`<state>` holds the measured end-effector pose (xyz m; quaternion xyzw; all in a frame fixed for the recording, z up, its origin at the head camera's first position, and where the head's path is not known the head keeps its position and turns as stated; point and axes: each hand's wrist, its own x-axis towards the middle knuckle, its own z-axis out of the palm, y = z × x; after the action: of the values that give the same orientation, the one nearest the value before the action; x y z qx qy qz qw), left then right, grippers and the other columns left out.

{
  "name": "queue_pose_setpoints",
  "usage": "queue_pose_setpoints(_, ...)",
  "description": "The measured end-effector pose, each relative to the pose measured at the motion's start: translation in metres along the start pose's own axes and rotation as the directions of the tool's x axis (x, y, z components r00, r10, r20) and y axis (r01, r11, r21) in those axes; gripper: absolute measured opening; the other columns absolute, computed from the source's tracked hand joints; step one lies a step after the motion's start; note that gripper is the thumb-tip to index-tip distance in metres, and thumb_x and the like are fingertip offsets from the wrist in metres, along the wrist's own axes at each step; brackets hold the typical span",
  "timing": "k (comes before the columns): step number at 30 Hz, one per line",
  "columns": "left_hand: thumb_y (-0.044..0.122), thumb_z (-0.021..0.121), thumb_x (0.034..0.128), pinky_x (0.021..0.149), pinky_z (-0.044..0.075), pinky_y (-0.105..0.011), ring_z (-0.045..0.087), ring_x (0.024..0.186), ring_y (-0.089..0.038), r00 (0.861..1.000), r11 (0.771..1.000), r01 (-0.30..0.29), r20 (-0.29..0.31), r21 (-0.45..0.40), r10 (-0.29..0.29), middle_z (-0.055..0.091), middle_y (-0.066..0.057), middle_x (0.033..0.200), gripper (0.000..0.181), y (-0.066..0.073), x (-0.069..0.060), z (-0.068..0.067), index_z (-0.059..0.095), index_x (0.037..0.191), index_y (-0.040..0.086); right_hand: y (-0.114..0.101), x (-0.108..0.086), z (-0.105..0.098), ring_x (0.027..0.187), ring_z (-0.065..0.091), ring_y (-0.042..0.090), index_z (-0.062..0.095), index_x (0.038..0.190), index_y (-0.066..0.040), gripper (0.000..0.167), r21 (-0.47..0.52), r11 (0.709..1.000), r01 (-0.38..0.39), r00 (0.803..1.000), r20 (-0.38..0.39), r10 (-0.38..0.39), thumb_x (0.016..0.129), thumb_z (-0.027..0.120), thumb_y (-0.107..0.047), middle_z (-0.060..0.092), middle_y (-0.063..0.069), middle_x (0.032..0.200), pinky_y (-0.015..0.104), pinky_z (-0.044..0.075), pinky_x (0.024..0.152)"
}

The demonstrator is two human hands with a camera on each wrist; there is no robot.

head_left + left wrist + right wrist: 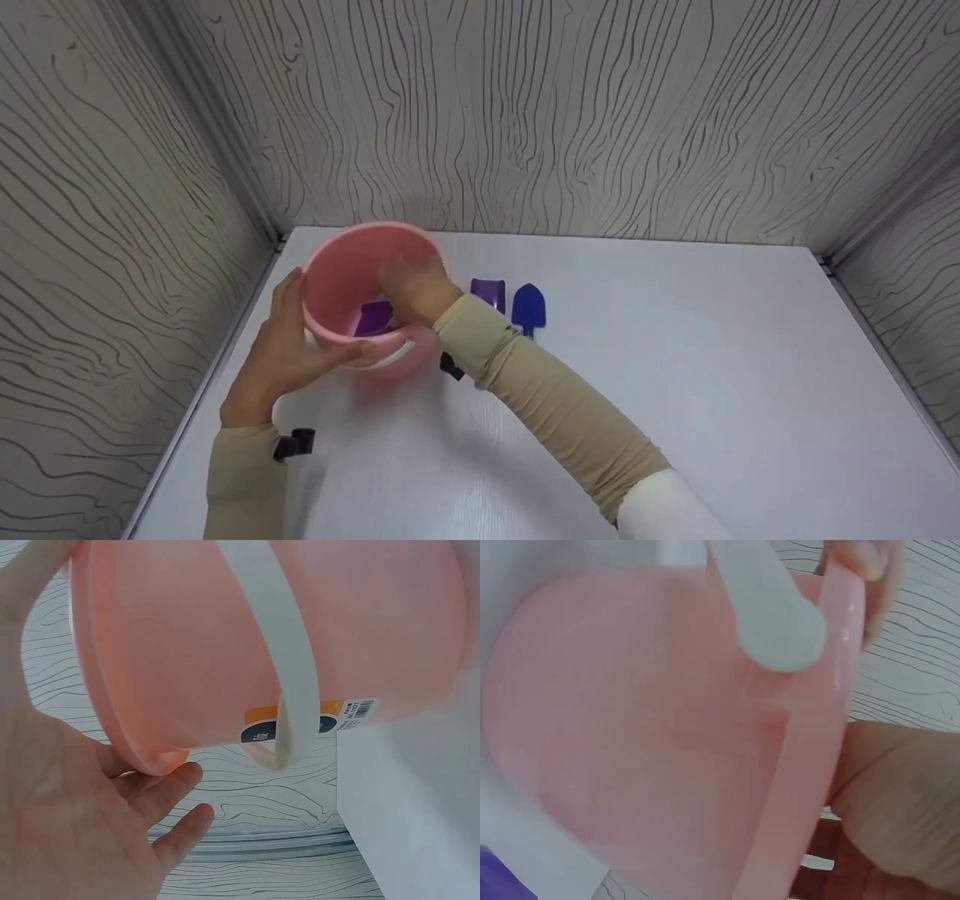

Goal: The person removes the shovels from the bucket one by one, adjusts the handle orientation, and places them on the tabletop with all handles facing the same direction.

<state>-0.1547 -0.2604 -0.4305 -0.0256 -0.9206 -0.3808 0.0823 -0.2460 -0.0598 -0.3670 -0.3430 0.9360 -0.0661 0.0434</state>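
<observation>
Pink bucket [341, 281], right fingers [397, 279] inside

You are working in a small walled booth [645, 127], the sort used as a recording or test station; whether it stands in a lab or elsewhere cannot be told. Your plain white tabletop [720, 390] reaches the back panel [465, 105], and a left panel [82, 225] and right panel [934, 315] flank it, all patterned with wavy wood-grain lines. Grey corner strips [184, 112] join them, and you have a small black device [295, 444] at your left cuff [241, 454].
</observation>
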Motion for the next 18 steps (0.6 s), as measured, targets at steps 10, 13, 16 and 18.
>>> queue_pose_setpoints(10,0.072,0.089,0.0728,0.116,0.041,-0.072,0.048,0.147,-0.045,0.999,0.998,0.034,0.028,0.045,-0.036,0.014,-0.015,0.177,0.142,0.005,0.001,0.006,0.005,0.173,0.016,-0.008,0.010,0.015,0.084,0.072,0.019,0.077,0.117,-0.012,0.018,-0.212,0.977,0.002,0.998,0.068,0.013,0.108,0.062,-0.018,0.079,0.004,0.103,0.046,0.067,0.082)
queue_pose_setpoints(13,0.071,0.088,0.0738,0.117,0.040,-0.072,0.048,0.147,-0.045,0.999,0.998,0.037,0.026,0.051,-0.038,0.012,-0.014,0.178,0.140,0.005,0.001,0.005,0.006,0.173,0.015,-0.010,0.015,0.017,0.084,0.074,0.020,0.078,0.119,-0.013,0.020,-0.260,0.966,-0.005,0.996,0.087,0.029,0.107,0.064,-0.019,0.080,0.004,0.105,0.050,0.067,0.084)
queue_pose_setpoints(16,0.069,0.089,0.0740,0.117,0.040,-0.072,0.048,0.147,-0.045,0.999,0.998,0.039,0.019,0.049,-0.040,0.012,-0.014,0.178,0.140,0.004,-0.001,0.002,0.006,0.173,0.017,-0.015,0.017,0.017,0.088,0.073,0.021,0.078,0.121,-0.015,0.021,-0.274,0.962,-0.005,0.996,0.087,0.030,0.105,0.067,-0.021,0.079,0.003,0.109,0.050,0.068,0.082)
queue_pose_setpoints(18,0.069,0.089,0.0740,0.117,0.040,-0.072,0.048,0.148,-0.045,0.999,0.998,0.044,0.018,0.049,-0.045,0.011,-0.014,0.178,0.140,0.003,-0.002,0.000,0.005,0.173,0.018,-0.018,0.018,0.017,0.089,0.073,0.022,0.077,0.122,-0.016,0.022,-0.309,0.951,0.003,0.996,0.084,0.024,0.103,0.069,-0.023,0.079,0.003,0.111,0.048,0.068,0.081)
